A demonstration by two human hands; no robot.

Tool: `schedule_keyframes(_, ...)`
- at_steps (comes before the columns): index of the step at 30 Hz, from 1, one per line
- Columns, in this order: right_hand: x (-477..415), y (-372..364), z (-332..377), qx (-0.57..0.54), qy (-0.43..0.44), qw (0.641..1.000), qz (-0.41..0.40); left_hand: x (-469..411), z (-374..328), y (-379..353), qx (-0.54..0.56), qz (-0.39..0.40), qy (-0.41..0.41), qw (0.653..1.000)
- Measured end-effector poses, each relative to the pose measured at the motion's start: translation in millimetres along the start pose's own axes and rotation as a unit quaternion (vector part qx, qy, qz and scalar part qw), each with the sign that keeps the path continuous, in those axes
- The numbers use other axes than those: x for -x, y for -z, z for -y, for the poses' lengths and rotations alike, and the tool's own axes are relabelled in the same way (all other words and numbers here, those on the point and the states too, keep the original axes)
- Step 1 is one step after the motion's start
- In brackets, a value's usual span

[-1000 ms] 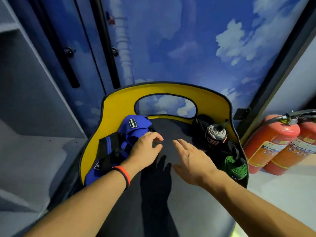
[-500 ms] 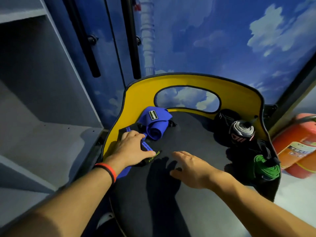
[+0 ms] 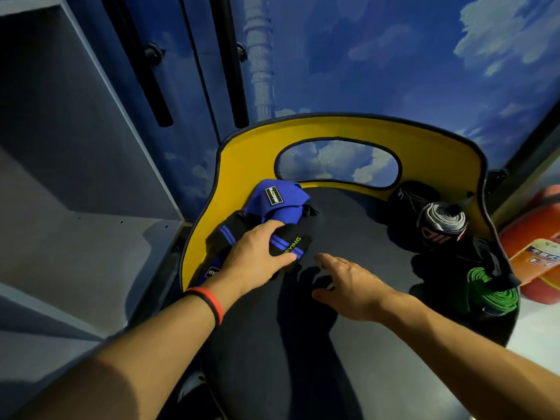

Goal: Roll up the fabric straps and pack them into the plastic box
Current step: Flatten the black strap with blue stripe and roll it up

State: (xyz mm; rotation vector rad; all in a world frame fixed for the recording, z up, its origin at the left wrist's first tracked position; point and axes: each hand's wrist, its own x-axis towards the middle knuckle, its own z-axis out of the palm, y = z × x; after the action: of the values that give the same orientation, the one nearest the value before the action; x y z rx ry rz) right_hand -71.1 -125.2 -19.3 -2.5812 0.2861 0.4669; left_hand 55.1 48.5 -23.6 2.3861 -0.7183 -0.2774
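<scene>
Black strap with blue stripes [image 3: 288, 244]: lies at the left side of the dark seat [image 3: 348, 219], yellow-green lettering facing up. The left hand [image 3: 254, 256] grips it, fingers curled over the far edge and thumb against the near edge.

Blue strap [image 3: 283, 204]: loosely bunched, touching the black one on its far side, against the yellow backrest [image 3: 242, 153]; a black label shows on top.

Right hand [image 3: 348, 283]: spread, fingers straight and apart, holding nothing, over the middle of the seat just beside the left hand. Whether it touches the seat cannot be told.

Right side of the seat: a rolled grey-and-white strap [image 3: 444, 221] standing on end, a rolled green strap [image 3: 491, 287] nearer the front, dark straps between and behind them, indistinct.

Left wrist: red-and-black wristband [image 3: 209, 301].

Surroundings: grey shelving [image 3: 91, 237] to the left, red fire extinguisher [image 3: 539, 253] to the right, sky-painted wall [image 3: 394, 56] behind.
</scene>
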Motion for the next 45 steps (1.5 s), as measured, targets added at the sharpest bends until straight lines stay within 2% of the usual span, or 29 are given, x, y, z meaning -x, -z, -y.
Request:
schedule_keyframes(3, 3.4, 0.9, -1.6, -0.024, -0.001, 1.0, 0.005, -1.5, -3.0, -2.0, -0.088, -0.041, -0.024, 0.995)
schedule_keyframes(6, 5.9, 0.5, -3.1, -0.019, 0.001, 1.0, 0.008, -7.2, -0.7, 8.3, -0.19, -0.085, 0.014, 0.978)
schedule_keyframes(9, 5.7, -0.9, -4.4, -0.025, 0.006, 1.0, 0.003, -10.4, 4.8, 22.0, -0.176, -0.108, 0.074, 0.976)
schedule_keyframes(11, 2.9, -2.0, -3.3, -0.045, 0.014, 0.999, -0.008, -12.0, 10.2, 30.7, -0.083, -0.113, 0.103, 0.985)
schedule_keyframes(13, -1.8, -2.0, -0.6, -0.088, 0.025, 0.995, -0.035, -12.8, 12.4, 38.4, 0.112, -0.079, 0.136, 0.981)
schedule_keyframes(15, -3.9, 1.1, 4.5, -0.166, 0.036, 0.983, -0.069, -11.5, 10.3, 41.3, 0.268, -0.036, 0.159, 0.95)
schedule_keyframes(17, -2.2, 5.8, 11.1, -0.254, 0.05, 0.962, -0.089, -7.7, 4.3, 38.2, 0.364, 0.009, 0.165, 0.917)
schedule_keyframes(23, -1.3, 8.2, 22.2, -0.353, 0.067, 0.924, -0.128, 6.2, -21.4, 24.4, 0.477, 0.143, 0.176, 0.849)
schedule_keyframes(27, -2.9, 10.2, 20.5, -0.444, 0.02, 0.885, -0.135, 11.7, -29.5, 27.6, 0.504, 0.201, 0.164, 0.824)
schedule_keyframes(29, -2.0, 13.0, 19.2, -0.471, -0.013, 0.869, -0.15, 14.0, -28.2, 31.5, 0.493, 0.213, 0.13, 0.834)
schedule_keyframes(31, -1.4, 14.3, 14.4, -0.462, -0.042, 0.871, -0.162, 15.0, -26.8, 31.5, 0.454, 0.206, 0.108, 0.86)
schedule_keyframes(35, -0.2, 13.0, 6.5, -0.487, -0.065, 0.862, -0.123, 16.9, -31.3, 24.1, 0.375, 0.202, 0.063, 0.903)
schedule_keyframes(37, -0.1, 15.0, 6.6, -0.48, -0.082, 0.865, -0.121, 18.1, -33.2, 21.7, 0.359, 0.184, 0.051, 0.913)
schedule_keyframes(39, 1.8, 20.0, 8.9, -0.477, -0.098, 0.864, -0.128, 18.4, -33.6, 19.1, 0.347, 0.154, 0.053, 0.924)
schedule_keyframes(41, 3.7, 25.1, 8.8, -0.472, -0.104, 0.865, -0.133, 15.3, -31.2, 13.8, 0.299, 0.097, 0.049, 0.948)
schedule_keyframes(45, 6.5, 25.9, 5.1, -0.402, -0.114, 0.893, -0.167, 9.4, -27.7, 6.1, 0.191, 0.003, 0.057, 0.98)
